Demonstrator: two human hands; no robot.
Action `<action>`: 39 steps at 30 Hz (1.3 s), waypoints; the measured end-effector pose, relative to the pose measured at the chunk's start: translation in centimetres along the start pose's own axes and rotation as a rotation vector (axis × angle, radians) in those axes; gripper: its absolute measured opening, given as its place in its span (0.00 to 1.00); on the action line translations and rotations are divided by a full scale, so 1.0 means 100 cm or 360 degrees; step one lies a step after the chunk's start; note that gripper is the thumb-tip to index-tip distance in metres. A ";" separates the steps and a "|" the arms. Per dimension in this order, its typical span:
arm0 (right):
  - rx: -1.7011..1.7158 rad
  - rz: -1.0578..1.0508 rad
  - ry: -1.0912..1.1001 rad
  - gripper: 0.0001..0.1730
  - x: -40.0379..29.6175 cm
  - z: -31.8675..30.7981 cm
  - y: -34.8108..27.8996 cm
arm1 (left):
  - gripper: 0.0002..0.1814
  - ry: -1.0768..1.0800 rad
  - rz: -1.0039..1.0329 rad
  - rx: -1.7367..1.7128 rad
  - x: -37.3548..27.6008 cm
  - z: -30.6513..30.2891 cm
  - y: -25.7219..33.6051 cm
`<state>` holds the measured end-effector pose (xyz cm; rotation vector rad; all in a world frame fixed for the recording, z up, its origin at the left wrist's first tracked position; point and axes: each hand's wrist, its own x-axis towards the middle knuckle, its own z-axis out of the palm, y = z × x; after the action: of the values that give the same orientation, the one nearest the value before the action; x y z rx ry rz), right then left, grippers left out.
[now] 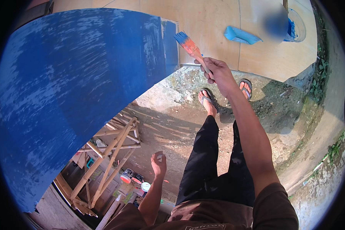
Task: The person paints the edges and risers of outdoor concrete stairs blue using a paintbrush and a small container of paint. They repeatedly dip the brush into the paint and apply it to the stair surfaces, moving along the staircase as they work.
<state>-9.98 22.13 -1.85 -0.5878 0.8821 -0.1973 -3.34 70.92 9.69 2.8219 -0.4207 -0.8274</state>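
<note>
My right hand point(218, 72) grips the wooden handle of a paintbrush point(191, 49). Blue paint coats the bristle tips, and orange-red paint covers the ferrule area. The bristles point up and left, close to the right edge of a large blue-painted surface point(103, 63), a wall or panel; whether they touch it I cannot tell. Streaky, paler strokes show on much of that surface. My left hand point(159, 164) hangs low at my side, fingers loosely curled with a gap to the thumb; I make out nothing held in it.
A tiled ledge point(212, 17) bears a crumpled light-blue packet point(242, 35) and a clear tub of blue paint point(299, 27), partly behind a blur. Bamboo poles point(109, 155) form a frame lower left, near paint cans point(126, 176). My sandalled feet point(208, 99) stand on rough ground.
</note>
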 end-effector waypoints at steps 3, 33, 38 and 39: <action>-0.0106 -0.0159 0.0102 0.19 0.003 0.014 0.002 | 0.12 0.0004 -0.0011 0.0001 0.000 0.001 -0.006; -0.1487 -0.0050 -0.0745 0.17 0.033 -0.014 -0.076 | 0.12 0.0041 -0.0013 -0.0017 0.017 -0.003 -0.009; -0.1656 -0.0145 -0.0520 0.19 0.062 -0.008 -0.120 | 0.12 0.0014 -0.0032 -0.0041 0.018 0.000 -0.004; -0.1656 -0.0158 -0.0489 0.19 0.064 -0.009 -0.126 | 0.12 0.0021 -0.0032 -0.0047 0.017 0.001 -0.004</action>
<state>-5.71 8.83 0.46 -1.5835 0.6062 0.2901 -2.00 70.74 8.68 2.8073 -0.3753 -0.8119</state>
